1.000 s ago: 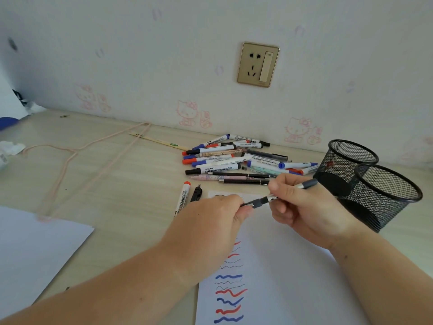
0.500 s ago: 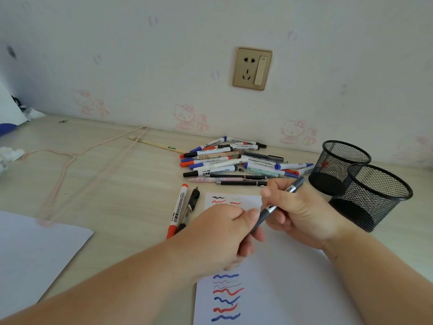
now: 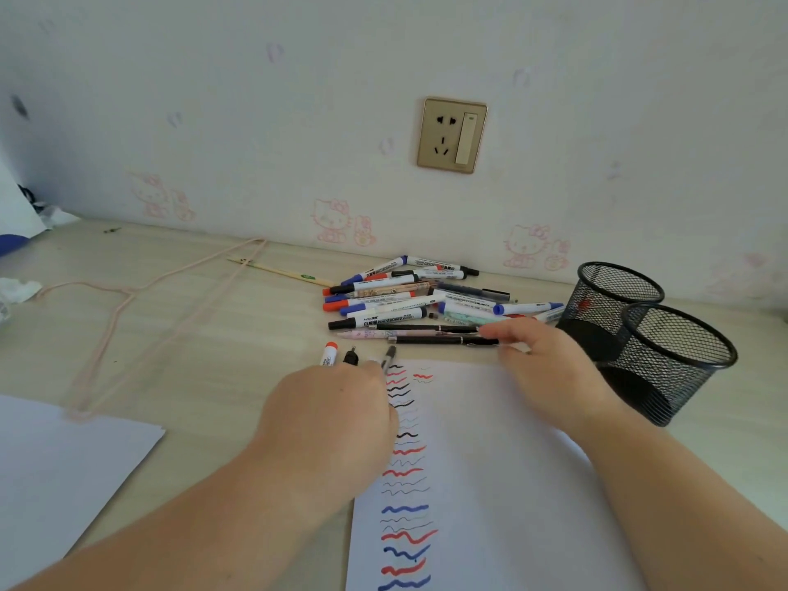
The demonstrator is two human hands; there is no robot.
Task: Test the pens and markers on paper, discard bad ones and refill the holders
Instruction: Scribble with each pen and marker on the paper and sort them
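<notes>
A white test paper [image 3: 490, 462] with red, blue and black squiggles lies in front of me. My left hand [image 3: 332, 420] sits at the paper's top left corner with its fingers curled round a black pen [image 3: 388, 356], whose end pokes out past them. Beside it lie a red-capped marker [image 3: 328, 352] and a small black pen [image 3: 350, 357]. My right hand [image 3: 550, 368] stretches flat toward the pile of pens and markers [image 3: 401, 300], its fingertips by a thin black pen [image 3: 443, 341]. Two black mesh holders [image 3: 618, 292] [image 3: 682, 360] stand at the right.
A pink clothes hanger [image 3: 128, 300] and a wooden stick [image 3: 277, 270] lie on the desk to the left. A second white sheet [image 3: 64, 471] covers the near left corner. Crumpled tissue [image 3: 17, 287] sits at the far left. A wall socket [image 3: 452, 134] is above the pile.
The black pen passed from my right hand to my left, which carried it to the paper's top left corner. My right hand let go and reached out to the pile.
</notes>
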